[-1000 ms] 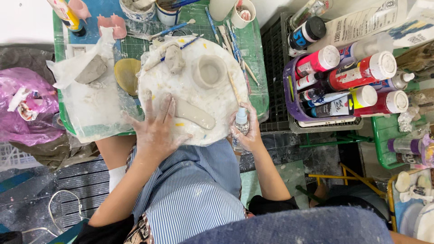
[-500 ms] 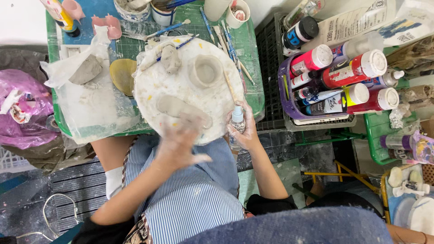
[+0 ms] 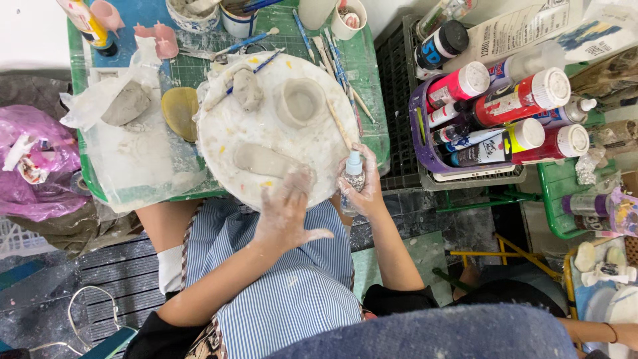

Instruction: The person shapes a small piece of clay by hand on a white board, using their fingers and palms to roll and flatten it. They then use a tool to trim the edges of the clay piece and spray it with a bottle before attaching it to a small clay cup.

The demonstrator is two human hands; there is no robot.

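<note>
Spray bottle (image 3: 353,174) gripped in right hand (image 3: 362,189), left hand (image 3: 286,216) at round board (image 3: 226,133)

The right hand (image 3: 362,186) covers most of the small spray bottle (image 3: 353,169), the cups (image 3: 332,13) at the far edge are cut off by the picture's top, and the person's knees hide under the round board (image 3: 226,126).

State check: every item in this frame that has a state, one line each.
left hand: open, fingers spread, clay-smeared, at the near rim of the round board
right hand: closed around the small spray bottle
small spray bottle: upright, held
clay cup: upright, hollow, open top
flat clay slab: lying flat on the board
clay lump: resting on plastic sheet
paint bottles: capped, lying in crate
</note>
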